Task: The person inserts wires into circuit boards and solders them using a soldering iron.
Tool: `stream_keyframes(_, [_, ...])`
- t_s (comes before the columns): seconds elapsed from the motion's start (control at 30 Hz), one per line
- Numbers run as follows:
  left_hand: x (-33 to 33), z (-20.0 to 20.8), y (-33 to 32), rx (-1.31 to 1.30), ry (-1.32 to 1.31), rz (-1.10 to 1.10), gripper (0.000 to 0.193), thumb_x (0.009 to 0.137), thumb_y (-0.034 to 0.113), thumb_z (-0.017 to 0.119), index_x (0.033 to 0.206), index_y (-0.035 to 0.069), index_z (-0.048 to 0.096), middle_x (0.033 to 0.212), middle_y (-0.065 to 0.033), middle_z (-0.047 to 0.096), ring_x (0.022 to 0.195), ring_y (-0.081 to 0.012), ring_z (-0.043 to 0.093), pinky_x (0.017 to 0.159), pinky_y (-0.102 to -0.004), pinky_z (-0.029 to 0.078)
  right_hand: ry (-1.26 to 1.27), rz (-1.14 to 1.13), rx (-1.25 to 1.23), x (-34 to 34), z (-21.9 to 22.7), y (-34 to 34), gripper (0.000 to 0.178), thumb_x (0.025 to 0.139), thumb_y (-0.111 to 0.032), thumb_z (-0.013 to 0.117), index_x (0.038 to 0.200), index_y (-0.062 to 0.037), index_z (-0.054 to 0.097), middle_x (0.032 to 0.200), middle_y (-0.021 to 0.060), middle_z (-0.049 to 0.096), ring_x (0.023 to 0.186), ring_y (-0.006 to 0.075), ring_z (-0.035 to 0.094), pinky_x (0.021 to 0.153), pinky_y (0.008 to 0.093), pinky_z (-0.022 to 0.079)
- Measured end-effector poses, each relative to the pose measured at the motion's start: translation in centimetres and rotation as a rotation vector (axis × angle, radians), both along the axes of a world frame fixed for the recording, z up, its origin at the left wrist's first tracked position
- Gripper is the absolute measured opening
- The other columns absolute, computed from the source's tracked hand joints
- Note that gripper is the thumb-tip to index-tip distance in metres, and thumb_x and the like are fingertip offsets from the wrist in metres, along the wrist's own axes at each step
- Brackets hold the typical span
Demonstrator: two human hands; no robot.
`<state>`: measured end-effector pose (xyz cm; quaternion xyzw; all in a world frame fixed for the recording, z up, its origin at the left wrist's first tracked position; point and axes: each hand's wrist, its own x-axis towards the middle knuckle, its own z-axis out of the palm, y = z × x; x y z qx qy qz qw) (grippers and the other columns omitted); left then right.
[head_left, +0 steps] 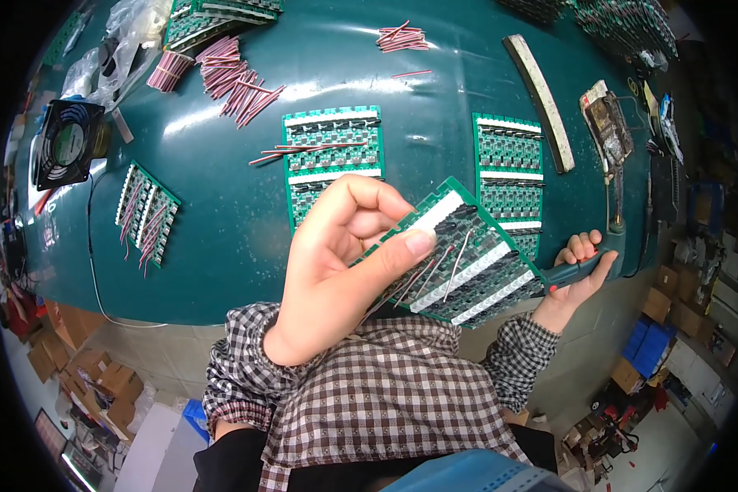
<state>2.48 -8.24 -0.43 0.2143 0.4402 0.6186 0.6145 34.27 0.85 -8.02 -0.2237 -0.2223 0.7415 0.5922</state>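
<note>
My left hand [336, 262] is raised close to the camera, shut on a green circuit board panel [467, 254] with white strips and thin red-and-grey wire leads sticking out under my thumb. My right hand [578, 275] is below and right of the panel, gripping the teal handle of a soldering iron [582, 264] whose front end is hidden behind the panel. Both forearms wear checked sleeves.
On the dark green table [221, 221] lie more green board panels [334, 156] [508, 176] [146, 215], bundles of red wires [238, 78] [402, 37], a long pale strip [539, 98], a black fan [67, 143] at far left and board stacks at the back.
</note>
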Motion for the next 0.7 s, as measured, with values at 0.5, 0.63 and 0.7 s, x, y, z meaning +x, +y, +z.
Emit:
stream_keyframes(0.5, [-0.39,-0.39,0.18,-0.02,-0.08,-0.022,0.02,0.081,-0.004,0.056,0.096,0.0,0.044,0.09,-0.0062,0.057,0.085,-0.0091,0.055,0.075,-0.0215,0.043,-0.031,-0.031,-0.02,0.08,-0.11,0.08,0.036,0.087,-0.035,0.052,0.098,-0.002,0.042,0.073,0.0021,0.042,0.066,0.0115,0.043,0.058,0.0249,0.047])
stream_keyframes(0.63, [-0.49,-0.62,0.29,-0.051,-0.115,-0.03,0.02,0.081,-0.002,0.056,0.096,0.001,0.044,0.089,-0.0063,0.058,0.084,-0.0088,0.055,0.074,-0.0212,0.044,-0.028,-0.024,-0.02,0.15,-0.13,0.11,0.036,0.087,-0.034,0.052,0.099,-0.0016,0.042,0.073,0.0022,0.042,0.066,0.0116,0.043,0.058,0.0249,0.047])
stream_keyframes(0.7, [-0.56,-0.79,0.33,-0.055,-0.125,-0.029,0.02,0.081,-0.001,0.056,0.096,0.001,0.044,0.089,-0.0062,0.058,0.084,-0.0087,0.055,0.074,-0.021,0.044,-0.026,-0.027,-0.02,0.12,-0.06,0.08,0.036,0.087,-0.035,0.052,0.098,-0.0015,0.042,0.073,0.0022,0.042,0.066,0.0117,0.043,0.058,0.0249,0.047])
